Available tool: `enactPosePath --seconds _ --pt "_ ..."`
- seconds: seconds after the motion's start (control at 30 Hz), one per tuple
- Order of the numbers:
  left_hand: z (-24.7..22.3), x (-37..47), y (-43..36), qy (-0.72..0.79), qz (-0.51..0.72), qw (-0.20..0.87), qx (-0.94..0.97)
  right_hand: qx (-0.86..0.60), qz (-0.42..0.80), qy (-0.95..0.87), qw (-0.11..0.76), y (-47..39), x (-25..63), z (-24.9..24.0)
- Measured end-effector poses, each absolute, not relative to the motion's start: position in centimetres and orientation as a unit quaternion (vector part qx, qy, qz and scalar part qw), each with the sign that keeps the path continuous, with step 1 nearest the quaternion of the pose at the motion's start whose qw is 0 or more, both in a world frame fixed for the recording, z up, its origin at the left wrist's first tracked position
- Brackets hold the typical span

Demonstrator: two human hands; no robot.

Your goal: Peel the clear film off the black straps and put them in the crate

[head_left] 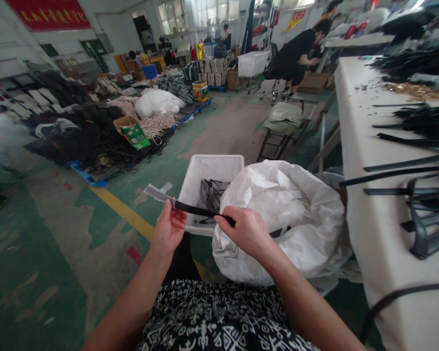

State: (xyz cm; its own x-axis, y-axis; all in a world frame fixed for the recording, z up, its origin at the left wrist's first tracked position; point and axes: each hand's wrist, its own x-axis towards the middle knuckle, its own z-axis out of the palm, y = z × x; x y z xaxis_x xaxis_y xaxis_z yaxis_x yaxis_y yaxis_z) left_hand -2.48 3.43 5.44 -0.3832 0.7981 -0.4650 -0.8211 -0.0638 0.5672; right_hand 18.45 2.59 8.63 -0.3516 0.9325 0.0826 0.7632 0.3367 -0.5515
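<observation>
Black and flat, a strap (pixel 197 209) stretches between the two hands near the middle of the view, above the near part of a white plastic bin (pixel 187 187). The left hand (pixel 170 226) has a pinching grip, thumb and fingers on the strap's end where a translucent strip (pixel 157 193) meets it; the strip points toward ten o'clock. The right hand (pixel 247 229) is clenched around the strap's other end, knuckles up.

With twelve o'clock straight ahead, the bin sits at twelve, holding a tangle of thin dark pieces (pixel 211 195). Just beside it, toward one o'clock, a crumpled white sack (pixel 278 185) gapes open, and a dark piece (pixel 280 232) shows on it near the right hand. At three o'clock runs a pale-covered tabletop (pixel 358 195) bearing many black strips (pixel 406 170), with small gold-coloured bits (pixel 417 91) farther back. A stool (pixel 274 144) with folded greenish cloth (pixel 284 117) stands at one o'clock; beyond it, a person in black (pixel 296 53) bends forward. At ten o'clock, dark bundles (pixel 69 141) and a white bag (pixel 159 102) lie piled.
</observation>
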Motion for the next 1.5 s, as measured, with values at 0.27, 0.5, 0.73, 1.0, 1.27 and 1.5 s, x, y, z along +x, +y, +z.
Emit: enactPosePath --seconds 0.27,0.5,0.73,1.0,1.27,1.5 --pt "4.6 -1.0 0.4 0.383 0.706 0.596 0.017 -0.477 0.158 -0.848 0.168 1.7 15.6 11.1" --pt "4.5 -2.2 0.7 0.398 0.712 0.579 0.013 -0.464 0.220 -0.842 0.167 1.9 16.2 10.5" --pt "4.0 0.8 0.9 0.383 0.657 0.641 0.103 -0.499 0.204 -0.828 0.153 2.3 16.4 9.9" --pt "3.3 0.2 1.8 0.411 0.675 0.606 0.087 -0.514 0.242 -0.808 0.157 2.2 18.6 8.6" --pt "3.2 0.3 2.3 0.405 0.675 0.604 0.124 -0.504 0.254 -0.810 0.159 2.2 19.6 8.3" --pt "2.6 2.3 1.5 0.408 0.618 0.659 0.131 -0.534 0.233 -0.799 0.148 2.0 19.0 7.7"
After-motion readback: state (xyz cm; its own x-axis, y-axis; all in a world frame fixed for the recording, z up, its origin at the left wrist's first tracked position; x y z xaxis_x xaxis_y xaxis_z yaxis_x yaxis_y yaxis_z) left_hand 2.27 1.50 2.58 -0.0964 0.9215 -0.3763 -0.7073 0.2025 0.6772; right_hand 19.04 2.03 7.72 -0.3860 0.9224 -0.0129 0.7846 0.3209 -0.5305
